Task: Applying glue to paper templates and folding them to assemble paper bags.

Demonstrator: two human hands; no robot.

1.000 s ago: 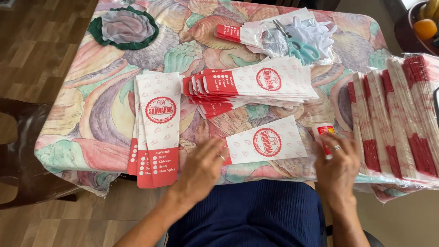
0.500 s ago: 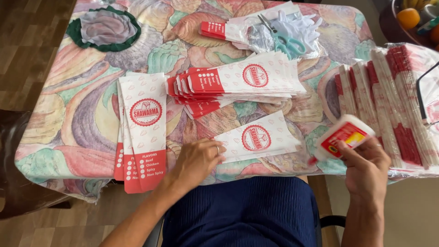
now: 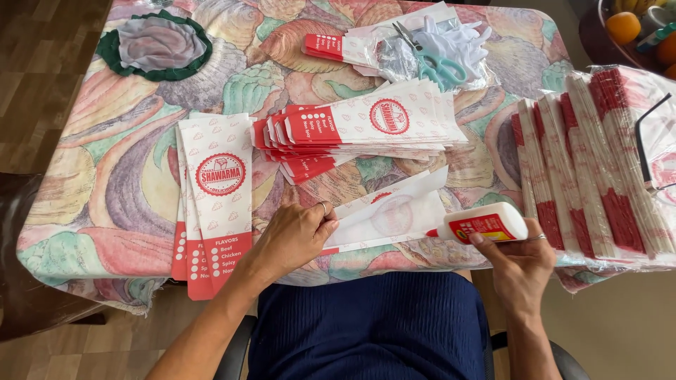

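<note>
At table edge: right hand [image 3: 522, 264] grips glue bottle [image 3: 486, 224]; left hand [image 3: 296, 236] pins paper bag [image 3: 394, 214].

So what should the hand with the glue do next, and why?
Probably run the glue bottle nozzle along the paper sleeve's open flap: the right hand holds it tipped at that edge, while the left hand pins the sleeve flat.
</note>
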